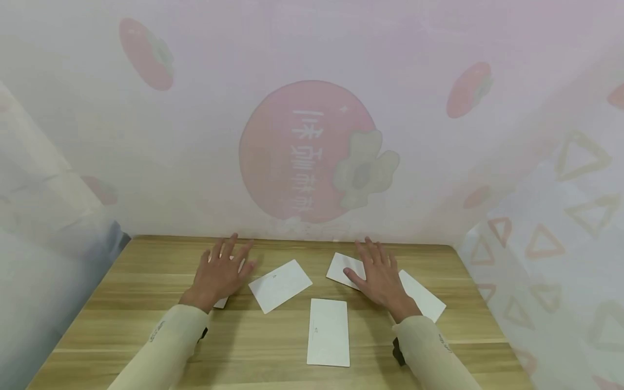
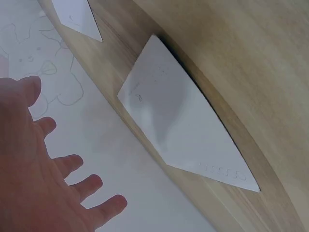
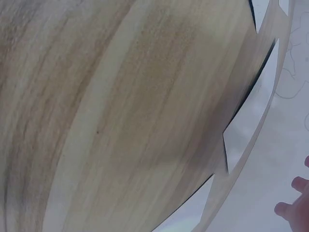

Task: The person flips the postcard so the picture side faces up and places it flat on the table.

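Left hand (image 1: 220, 275): fingers and thumb are spread wide and nearly straight, and I see nothing held in them; it covers most of one card, but whether it touches the card I cannot tell.
Right hand (image 1: 380, 276): also spread wide, thumb pointing toward the middle, nothing in its hold; from my distant seat I cannot judge its height above the wood.
Left card (image 1: 221, 302): mostly hidden below the left hand, so I would first shift the palm aside to see its edges.
Back card (image 1: 343, 267): partly hidden by the right hand, near the far edge of the table (image 1: 263, 346).
Right card (image 1: 423, 298): lies slanting beside the right wrist; I would hold the sleeve (image 1: 429, 346) high, so that it does not drag this card.
Tilted card (image 1: 280, 286): between the hands, apart from its neighbours, with a small mark on it.
Front card (image 1: 329, 332): nearest to the person, almost straight, and I think easy for either hand.
Thin flat shape: hard to pinch from the wood, I judge; better I press lightly with flat fingertips and slide slowly.
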Tool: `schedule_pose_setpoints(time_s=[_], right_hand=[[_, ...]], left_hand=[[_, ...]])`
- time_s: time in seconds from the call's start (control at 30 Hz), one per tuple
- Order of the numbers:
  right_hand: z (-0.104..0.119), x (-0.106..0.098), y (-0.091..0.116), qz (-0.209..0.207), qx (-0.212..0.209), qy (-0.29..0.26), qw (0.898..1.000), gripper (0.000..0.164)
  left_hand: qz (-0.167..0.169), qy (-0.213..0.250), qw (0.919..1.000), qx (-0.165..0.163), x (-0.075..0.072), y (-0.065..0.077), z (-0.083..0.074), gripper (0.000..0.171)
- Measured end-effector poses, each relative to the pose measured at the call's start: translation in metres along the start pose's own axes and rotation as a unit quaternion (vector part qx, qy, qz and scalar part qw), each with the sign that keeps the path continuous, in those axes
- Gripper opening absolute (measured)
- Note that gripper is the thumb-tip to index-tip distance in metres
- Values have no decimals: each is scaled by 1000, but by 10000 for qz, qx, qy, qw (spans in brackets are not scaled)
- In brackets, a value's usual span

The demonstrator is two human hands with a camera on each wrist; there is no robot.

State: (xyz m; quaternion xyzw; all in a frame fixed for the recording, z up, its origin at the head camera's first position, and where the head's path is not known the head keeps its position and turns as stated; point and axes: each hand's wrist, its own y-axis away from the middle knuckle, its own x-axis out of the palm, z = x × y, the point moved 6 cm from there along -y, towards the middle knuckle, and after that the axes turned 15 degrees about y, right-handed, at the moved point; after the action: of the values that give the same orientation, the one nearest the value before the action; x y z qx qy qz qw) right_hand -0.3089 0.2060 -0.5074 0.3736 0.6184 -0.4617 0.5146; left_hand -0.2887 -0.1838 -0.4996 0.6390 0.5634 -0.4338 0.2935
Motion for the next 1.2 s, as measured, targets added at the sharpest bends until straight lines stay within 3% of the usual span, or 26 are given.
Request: schedule_pose_setpoints(time_s=[0.23,0.7,1.2], right_hand=[[3,-4,2,-131,-106,-27,9999,86],[6,-3,5,-346,-276,-218,9988,85],[9,-5,12,-55,-318,-502,9982,85]], left_hand=[[-169,-90,9995,245,2,3,-2,60],[-220,-203,9990,343,4,7,-10,56],[-239,-187,9982,524,8,11,-24,56]])
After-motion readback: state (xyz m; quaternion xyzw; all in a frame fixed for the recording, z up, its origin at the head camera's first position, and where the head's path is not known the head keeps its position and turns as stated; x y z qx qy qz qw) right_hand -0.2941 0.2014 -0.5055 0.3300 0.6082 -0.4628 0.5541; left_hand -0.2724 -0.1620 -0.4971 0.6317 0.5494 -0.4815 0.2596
